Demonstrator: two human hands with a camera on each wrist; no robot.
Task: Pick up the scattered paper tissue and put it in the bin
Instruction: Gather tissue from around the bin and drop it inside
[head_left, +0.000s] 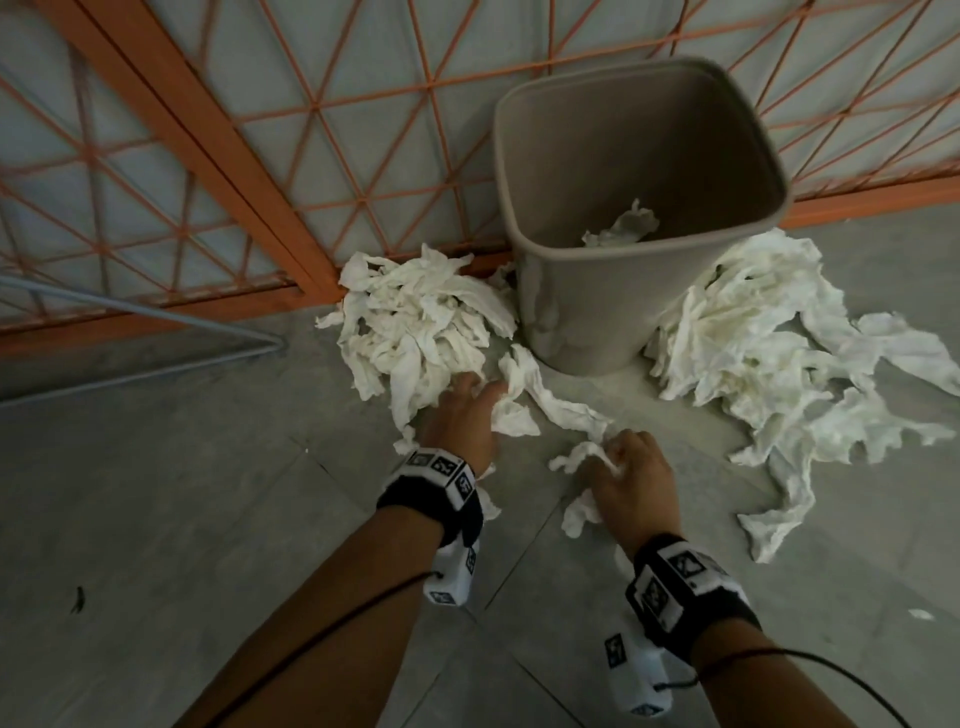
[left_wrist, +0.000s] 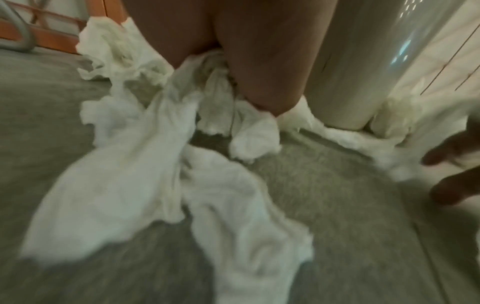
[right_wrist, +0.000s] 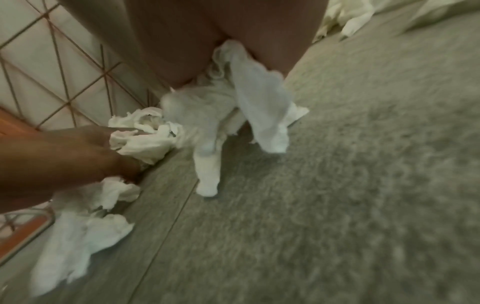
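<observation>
White paper tissue lies in two heaps on the grey floor, a left heap (head_left: 421, 322) and a right heap (head_left: 753, 343), on either side of a taupe bin (head_left: 571, 306). One crumpled piece (head_left: 621, 228) lies inside the bin. My left hand (head_left: 475, 389) grips tissue at the near edge of the left heap; in the left wrist view the bunched tissue (left_wrist: 215, 86) hangs from my left hand (left_wrist: 233, 51). My right hand (head_left: 618, 457) pinches a torn strip (head_left: 571, 410) in front of the bin, and the strip (right_wrist: 254, 102) dangles from it in the right wrist view.
An orange lattice fence (head_left: 260, 156) stands behind the bin and the left heap. A grey metal bar (head_left: 156, 317) lies on the floor at the left. Loose tissue strips (head_left: 779, 519) trail to the right of my right hand. A small scrap (head_left: 922, 614) lies farther right.
</observation>
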